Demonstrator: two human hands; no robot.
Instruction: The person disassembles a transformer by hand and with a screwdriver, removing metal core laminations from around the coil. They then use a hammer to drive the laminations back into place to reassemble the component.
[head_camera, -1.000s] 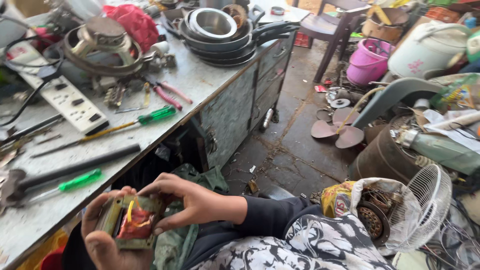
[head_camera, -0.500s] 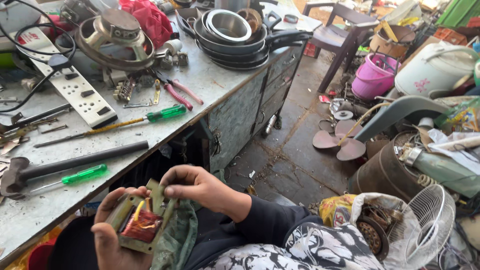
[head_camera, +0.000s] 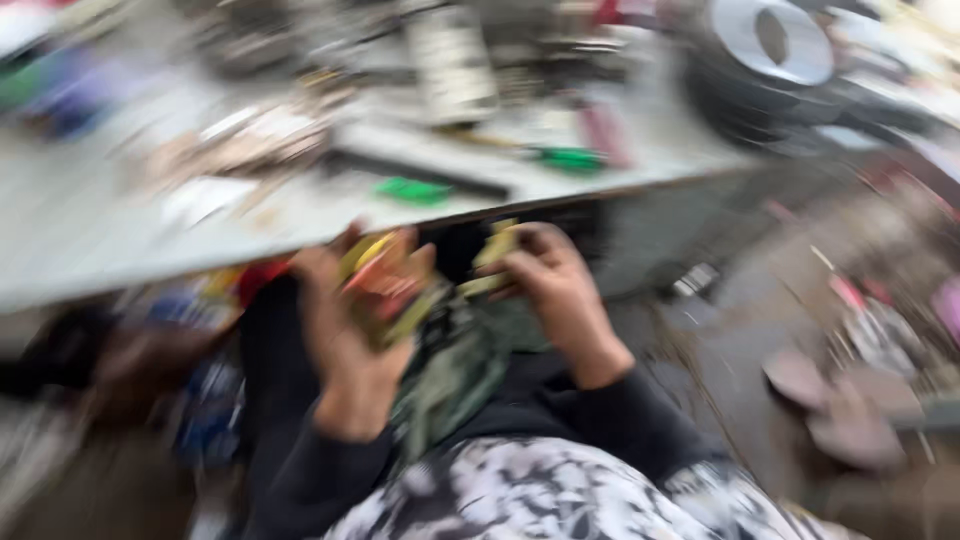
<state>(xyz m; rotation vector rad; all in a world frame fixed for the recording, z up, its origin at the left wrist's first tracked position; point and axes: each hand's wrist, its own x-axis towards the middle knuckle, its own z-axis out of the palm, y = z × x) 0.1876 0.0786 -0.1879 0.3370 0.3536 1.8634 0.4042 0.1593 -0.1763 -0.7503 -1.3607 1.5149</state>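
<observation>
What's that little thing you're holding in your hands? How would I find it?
Look below the front edge of the long grey workbench, where the left hand and right hand meet over the lap. Between them sits a small blocky part, blurred, reddish in the middle with yellow-green edges, unlike the green-handled tools on the bench.

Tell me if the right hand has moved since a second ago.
Yes: the right hand has come up close under the table edge and drawn rightward, apart from the coil part in the left hand.

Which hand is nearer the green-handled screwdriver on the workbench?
Right hand: it sits below the blurred green-handled screwdriver. Left hand is farther left, lower.
</observation>
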